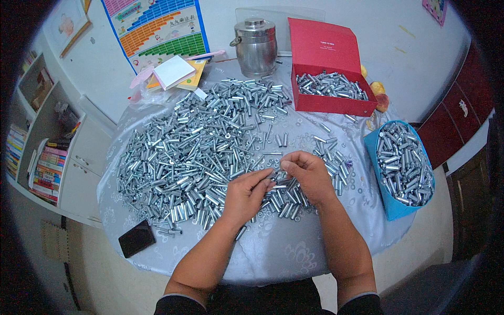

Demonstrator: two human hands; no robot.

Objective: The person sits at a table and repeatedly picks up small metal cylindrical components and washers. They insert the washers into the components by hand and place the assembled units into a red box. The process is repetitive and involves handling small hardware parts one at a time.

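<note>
My left hand (245, 194) and my right hand (311, 177) meet over the near right part of a wide heap of shiny metal sleeves and bolts (178, 152). The left thumb and forefinger are pinched together, with a bit of metal showing at their tips. Close beside them, the right thumb and forefinger also press together. What either hand holds is too small and too covered to name. Loose washers (262, 212) and short metal sleeves (286, 210) lie on the cloth under and around my fingers.
A red box (336, 107) and a blue bin (401, 210) hold more assembled-looking metal pieces. On the patterned tablecloth (294, 257) lies a black phone (136, 239). At the back are a steel pot (255, 50), a notebook (173, 72) and fruit (381, 102).
</note>
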